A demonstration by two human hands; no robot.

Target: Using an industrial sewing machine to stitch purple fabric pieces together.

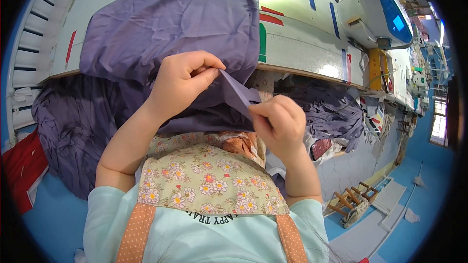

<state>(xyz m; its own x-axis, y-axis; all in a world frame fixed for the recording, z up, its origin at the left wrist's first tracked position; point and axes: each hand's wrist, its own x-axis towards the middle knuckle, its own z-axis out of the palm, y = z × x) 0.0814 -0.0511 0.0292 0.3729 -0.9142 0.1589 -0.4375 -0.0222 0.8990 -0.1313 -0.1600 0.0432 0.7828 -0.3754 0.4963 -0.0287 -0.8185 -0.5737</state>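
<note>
A large piece of purple fabric lies wrinkled over the front of the work table and hangs down toward my lap. My left hand pinches its edge between thumb and fingertips. To the right and slightly nearer, my right hand grips the same edge, the fingers curled round it. Between the two hands the edge is stretched into a narrow, straight, folded-looking strip. The rest of the cloth falls in dark folds below it, above my flowered apron.
More purple cloth is heaped at the left, with another pile under the table at the right. A sewing machine stands at the table's right end. Red fabric lies far left. Wooden stools stand on the floor at right.
</note>
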